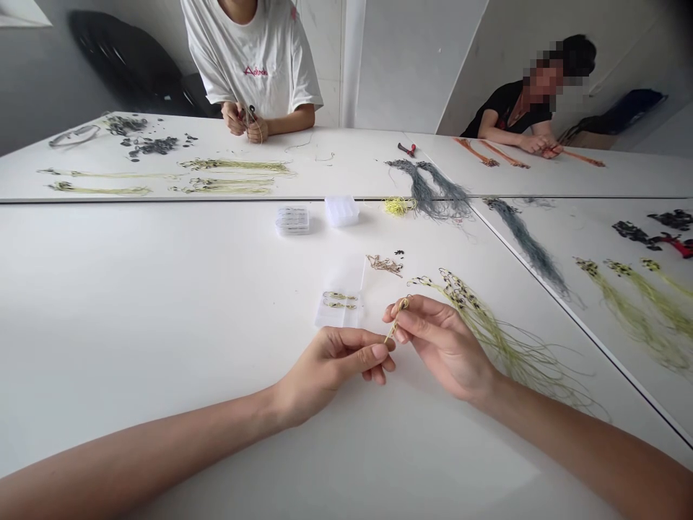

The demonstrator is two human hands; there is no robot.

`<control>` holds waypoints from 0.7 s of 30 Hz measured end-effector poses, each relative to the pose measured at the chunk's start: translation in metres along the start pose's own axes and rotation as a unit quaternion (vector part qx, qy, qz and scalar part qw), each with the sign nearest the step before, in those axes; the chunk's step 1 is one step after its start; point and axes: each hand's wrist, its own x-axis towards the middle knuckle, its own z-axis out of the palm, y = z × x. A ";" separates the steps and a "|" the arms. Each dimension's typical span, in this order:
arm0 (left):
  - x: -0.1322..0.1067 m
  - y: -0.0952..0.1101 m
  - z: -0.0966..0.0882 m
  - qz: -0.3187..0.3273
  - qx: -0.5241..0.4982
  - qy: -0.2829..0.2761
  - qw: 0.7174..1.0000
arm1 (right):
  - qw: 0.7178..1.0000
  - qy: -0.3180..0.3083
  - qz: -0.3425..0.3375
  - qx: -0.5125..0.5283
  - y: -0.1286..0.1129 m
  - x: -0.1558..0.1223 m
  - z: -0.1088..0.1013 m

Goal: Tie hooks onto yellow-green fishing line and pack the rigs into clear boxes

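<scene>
My left hand (pixel 338 361) and my right hand (pixel 441 343) meet over the white table (pixel 135 303), both pinched on one small yellow-green cord piece (pixel 398 318) that runs between their fingertips. The left thumb and forefinger close on its lower end; the right fingers hold its upper end, where a small loop or hook shows. A bundle of yellow-green cords with dark beaded ends (pixel 487 325) lies just right of my right hand. A clear flat packet (pixel 341 303) with a few finished pieces lies just beyond my left hand.
Two clear plastic boxes (pixel 317 215) stand farther back, near a small tan tangle (pixel 385 265) and grey cord bundles (pixel 433 189). A person in a white shirt (pixel 254 65) works opposite; another in black (pixel 520 108) sits at the far right. More cords lie on the adjoining tables.
</scene>
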 end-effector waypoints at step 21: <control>-0.003 0.031 -0.012 0.151 0.356 0.053 0.921 | 0.985 -0.097 0.114 -0.083 -0.003 0.002 -0.005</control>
